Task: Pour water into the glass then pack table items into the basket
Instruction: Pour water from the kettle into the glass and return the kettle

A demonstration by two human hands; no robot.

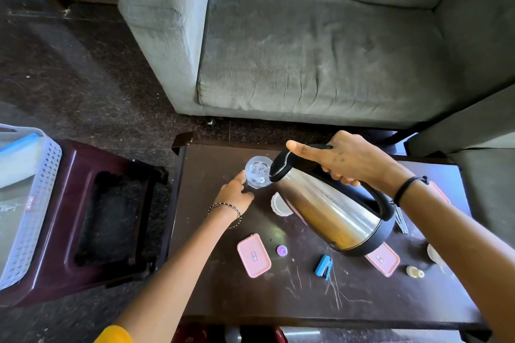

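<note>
The glass [258,172] is standing at the counter's [223,292] far left end, with water rippling inside it. The tilted steel kettle [331,211] is reaching its spout over the glass's rim. The right hand [344,161] is gripping the kettle's black handle with its thumb lying straight along the top. The left hand [235,193] is resting nearly straight fingers against the glass's side. The basket [41,189] is sitting on a stool [83,164] well to the left.

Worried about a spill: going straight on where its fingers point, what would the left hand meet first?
The glass; the left hand points at its near wall, fingertips seemingly touching it, though depth is unclear.
</note>
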